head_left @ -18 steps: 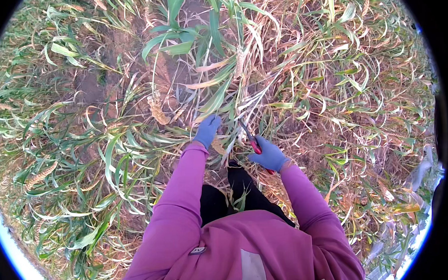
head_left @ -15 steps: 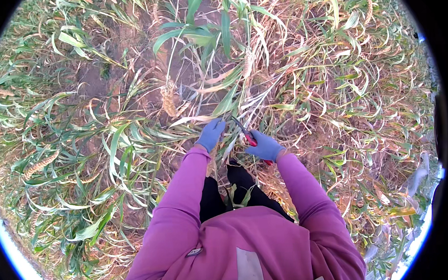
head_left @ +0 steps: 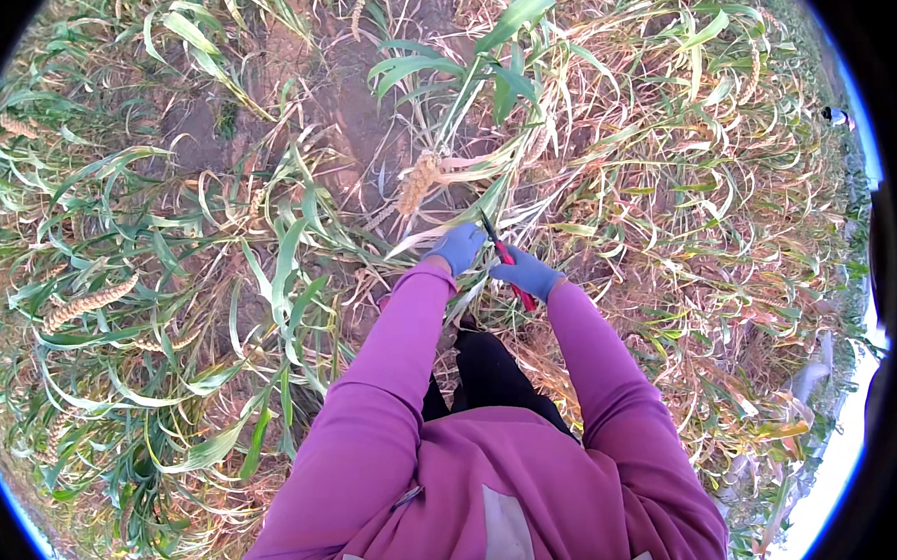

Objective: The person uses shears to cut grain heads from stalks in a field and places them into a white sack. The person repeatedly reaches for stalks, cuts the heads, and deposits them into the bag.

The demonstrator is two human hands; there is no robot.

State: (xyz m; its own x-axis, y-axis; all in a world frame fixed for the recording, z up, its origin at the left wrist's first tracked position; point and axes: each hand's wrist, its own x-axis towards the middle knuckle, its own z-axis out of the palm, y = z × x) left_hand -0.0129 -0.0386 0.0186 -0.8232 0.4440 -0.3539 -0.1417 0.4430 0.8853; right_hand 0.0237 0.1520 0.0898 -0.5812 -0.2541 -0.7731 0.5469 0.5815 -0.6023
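My left hand (head_left: 457,248), in a blue glove, is closed round the plant stalks in front of my legs; its fingertips are partly hidden. In my blue-gloved right hand (head_left: 530,274) is a pair of red-handled pruning shears (head_left: 502,252). Their dark blades point away from me, close beside the left hand's fingers. From the hands, pale stalks and long green leaves (head_left: 517,17) stretch forward. A tan, bristly seed head (head_left: 420,181) hangs just beyond my left hand.
Leaning, tangled plants surround me, with dry straw and brown soil (head_left: 354,74) between them. More seed heads (head_left: 89,304) lie among the leaves at left. My dark-trousered legs (head_left: 498,373) stand just behind my hands. Greyish sheeting (head_left: 811,374) lies at the right edge.
My left hand has shifted right and slightly forward. The shears have swung more upright, with their blades nearer the left hand. The leafy tops and the seed head appear farther right in view.
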